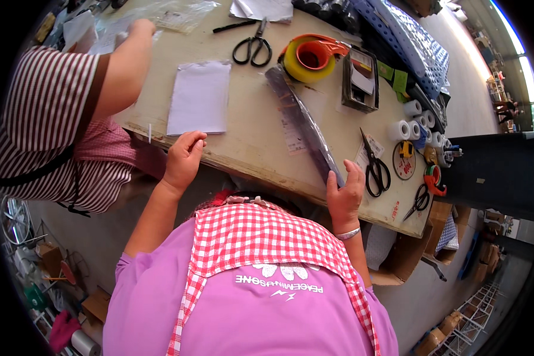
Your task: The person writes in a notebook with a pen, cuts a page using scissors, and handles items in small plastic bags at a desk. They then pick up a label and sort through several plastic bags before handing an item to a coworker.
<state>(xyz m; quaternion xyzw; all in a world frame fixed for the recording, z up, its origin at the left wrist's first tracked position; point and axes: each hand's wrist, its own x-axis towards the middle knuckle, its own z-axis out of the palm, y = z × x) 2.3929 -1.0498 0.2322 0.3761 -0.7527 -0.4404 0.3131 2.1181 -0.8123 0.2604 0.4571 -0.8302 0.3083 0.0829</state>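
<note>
A long dark tube-like bundle in clear plastic wrap [302, 121] lies slantwise on the table, its near end at my right hand [345, 193]. The thumb of that hand rests against the bundle's end, while the fingers stretch out apart from it. My left hand [183, 159] is closed at the table's front edge, with nothing visible in its curled fingers. Just beyond it lies a stack of white paper [200, 98]. Black-handled scissors [374, 166] lie to the right of my right hand.
A tape dispenser with yellow tape [305, 59], more scissors [253, 48] and a black tray [360, 80] are farther back. White rolls [406, 129] and smaller scissors [419, 200] lie at the right. A co-worker's striped sleeve [53, 95] is at the left. Cardboard boxes [406, 261] stand below the table.
</note>
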